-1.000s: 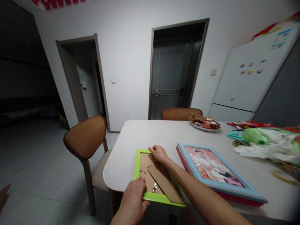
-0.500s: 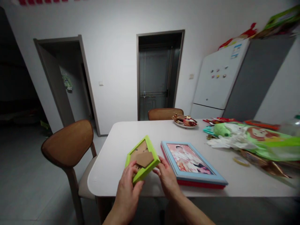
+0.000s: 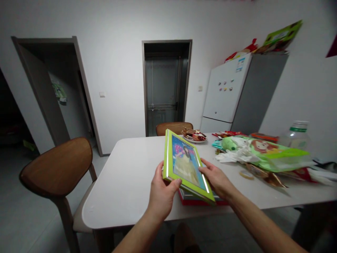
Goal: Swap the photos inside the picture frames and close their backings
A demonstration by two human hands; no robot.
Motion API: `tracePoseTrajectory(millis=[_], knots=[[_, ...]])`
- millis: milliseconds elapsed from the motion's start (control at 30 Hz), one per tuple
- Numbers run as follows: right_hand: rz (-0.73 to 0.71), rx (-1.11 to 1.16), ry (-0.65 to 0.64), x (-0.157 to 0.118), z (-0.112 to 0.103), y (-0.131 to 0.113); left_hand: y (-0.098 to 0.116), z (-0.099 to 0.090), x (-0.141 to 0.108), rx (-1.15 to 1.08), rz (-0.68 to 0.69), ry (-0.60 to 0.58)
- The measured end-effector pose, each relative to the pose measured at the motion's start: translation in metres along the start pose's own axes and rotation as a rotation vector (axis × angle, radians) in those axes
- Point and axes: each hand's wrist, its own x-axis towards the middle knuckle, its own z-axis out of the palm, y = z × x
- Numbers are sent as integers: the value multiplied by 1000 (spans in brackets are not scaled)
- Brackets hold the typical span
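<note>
Both hands hold a green picture frame (image 3: 185, 165), tilted, its picture of a figure in a pale dress facing up. My left hand (image 3: 163, 191) grips its lower left corner, thumb on the front edge. On the right side, my right hand (image 3: 217, 179) holds the edge with the thumb over the front. Beneath the green frame, a stack with a red base (image 3: 188, 202) lies on the white table (image 3: 126, 175); the green frame and my right hand hide most of it.
On the table's right are a green bag (image 3: 276, 154), white tissue (image 3: 234, 154), a tape roll (image 3: 246, 175) and a clear jar (image 3: 297, 135). A plate of items (image 3: 196, 137) sits at the back. A brown chair (image 3: 58, 168) stands at the left.
The green frame has been turned from its brown back to its picture side and moved right, over the stack. Both hands have moved right with it. The view has shifted right.
</note>
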Motion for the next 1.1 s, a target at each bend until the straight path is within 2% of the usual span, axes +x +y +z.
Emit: tracePoseTrajectory(millis=[100, 167, 233, 333, 433, 600, 667, 767, 933, 1100], knots=[[22, -269, 110, 30, -43, 0, -37, 14, 3, 99, -114, -87], [24, -410, 109, 43, -59, 7, -59, 21, 2, 259, -156, -56], [14, -499, 101, 52, -67, 16, -73, 24, 1, 444, -184, -20], [5, -535, 94, 57, -70, 26, -78, 25, 1, 621, -139, -22], [27, -493, 67, 51, -75, 34, -76, 23, 1, 648, -112, -57], [122, -291, -57, 19, -84, 48, -85, 11, -9, 605, -243, -145], [93, -279, -91, 10, -74, 51, -92, 3, -11, 667, -246, -147], [24, -342, -99, 9, -38, 50, -100, -19, -3, 839, -248, -33], [-173, -557, -46, 35, 41, 42, -103, -80, 32, 954, -303, 95], [-232, -581, -68, 65, 101, 45, -99, -140, 65, 1032, -368, 232]])
